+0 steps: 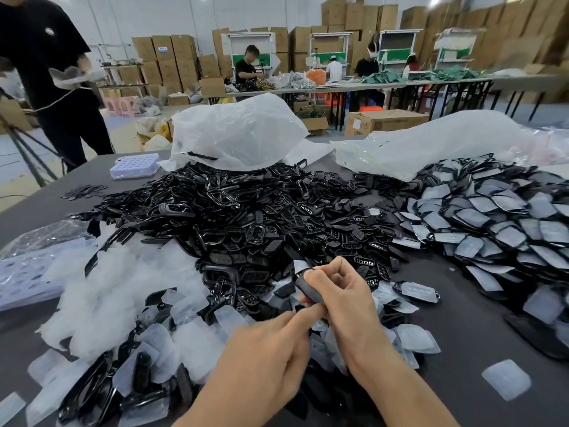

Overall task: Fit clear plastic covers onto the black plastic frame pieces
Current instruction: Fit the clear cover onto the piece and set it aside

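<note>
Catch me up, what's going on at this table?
A person is working by hand. The right hand grips a black frame above the table, and the left hand pinches its lower end. Whether a cover is on it yet is hard to tell. A heap of bare frames fills the middle, loose clear covers lie at left, covered pieces at right.

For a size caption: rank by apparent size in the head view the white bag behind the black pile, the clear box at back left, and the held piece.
1. white bag
2-3. clear box and held piece: they look alike; the piece is nearer the camera and partly covered, so no ranking.
</note>
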### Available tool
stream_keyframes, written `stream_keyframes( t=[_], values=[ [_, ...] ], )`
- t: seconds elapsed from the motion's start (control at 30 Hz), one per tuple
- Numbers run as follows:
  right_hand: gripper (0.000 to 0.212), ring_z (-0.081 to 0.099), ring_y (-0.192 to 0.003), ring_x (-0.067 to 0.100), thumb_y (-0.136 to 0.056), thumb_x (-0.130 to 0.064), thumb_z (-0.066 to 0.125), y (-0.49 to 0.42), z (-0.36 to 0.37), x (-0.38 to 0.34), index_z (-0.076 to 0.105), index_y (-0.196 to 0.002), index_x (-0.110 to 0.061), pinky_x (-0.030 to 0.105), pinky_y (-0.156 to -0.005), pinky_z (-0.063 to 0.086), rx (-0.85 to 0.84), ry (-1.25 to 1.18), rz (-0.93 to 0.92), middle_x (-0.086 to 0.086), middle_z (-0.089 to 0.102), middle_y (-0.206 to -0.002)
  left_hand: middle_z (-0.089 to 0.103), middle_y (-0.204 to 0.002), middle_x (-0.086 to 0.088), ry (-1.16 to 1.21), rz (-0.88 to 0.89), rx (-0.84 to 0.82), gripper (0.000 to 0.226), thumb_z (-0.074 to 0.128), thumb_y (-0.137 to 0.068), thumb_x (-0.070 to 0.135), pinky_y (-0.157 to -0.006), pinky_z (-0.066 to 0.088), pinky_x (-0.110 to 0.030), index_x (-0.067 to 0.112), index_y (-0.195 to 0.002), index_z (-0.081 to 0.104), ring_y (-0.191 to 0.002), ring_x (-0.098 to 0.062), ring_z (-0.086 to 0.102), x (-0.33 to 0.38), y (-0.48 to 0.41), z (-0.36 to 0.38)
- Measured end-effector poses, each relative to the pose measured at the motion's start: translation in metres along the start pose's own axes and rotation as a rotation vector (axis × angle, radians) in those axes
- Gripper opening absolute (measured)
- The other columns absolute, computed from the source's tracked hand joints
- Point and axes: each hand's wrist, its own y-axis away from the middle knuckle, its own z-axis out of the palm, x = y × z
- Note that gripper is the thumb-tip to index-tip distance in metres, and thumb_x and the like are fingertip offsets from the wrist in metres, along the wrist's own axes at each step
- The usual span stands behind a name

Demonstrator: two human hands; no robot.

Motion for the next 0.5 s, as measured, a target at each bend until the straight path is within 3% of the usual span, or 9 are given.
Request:
stream_keyframes(
  t=[0.13, 0.23, 0.37, 0.5],
  values=[
    [0.041, 0.059, -0.058, 0.013, -0.091, -0.003, 0.068, -0.003, -0.002, -0.003, 0.052, -0.059, -0.024, 0.022, -0.059, 0.053, -0.023, -0.052, 0.026, 0.001, 0.053, -0.066, 0.061, -0.077, 0.014, 0.009, 0.009, -0.006, 0.046, 0.047, -0.089, 0.022, -0.046, 0.043, -0.023, 0.032, -0.134, 0.049, -0.058, -0.008, 0.052, 0.002, 0.0, 0.0],
    [0.037, 0.047, -0.055, 0.009, -0.087, -0.01, 0.071, -0.003, -0.002, -0.002, 0.051, -0.06, -0.027, 0.026, -0.058, 0.049, -0.033, 0.018, -0.01, -0.002, 0.043, -0.063, 0.056, -0.078, 0.022, 0.034, -0.04, 0.028, 0.042, 0.047, -0.094, 0.022, -0.052, 0.031, -0.009, 0.032, -0.134, 0.053, -0.066, 0.003, 0.049, -0.003, 0.0, -0.004],
    [0.023, 0.056, -0.058, 0.012, -0.085, -0.012, 0.07, -0.001, -0.002, -0.001, 0.053, -0.071, -0.019, 0.021, -0.058, 0.051, -0.078, 0.054, -0.04, 0.001, 0.056, -0.064, 0.035, -0.071, 0.031, -0.046, -0.116, 0.062, 0.038, 0.042, -0.096, 0.026, -0.044, 0.036, -0.015, 0.036, -0.133, 0.051, -0.053, 0.004, 0.04, -0.011, -0.001, -0.011],
    [0.023, 0.064, -0.061, 0.014, -0.091, -0.005, 0.067, 0.001, 0.002, 0.001, 0.052, -0.076, -0.014, 0.021, -0.06, 0.052, -0.082, 0.083, -0.021, 0.001, 0.064, -0.066, 0.042, -0.066, 0.02, -0.155, -0.135, 0.092, 0.037, 0.043, -0.094, 0.024, -0.038, 0.035, -0.023, 0.034, -0.129, 0.053, -0.046, -0.004, 0.038, -0.018, 0.0, -0.011]
  ],
)
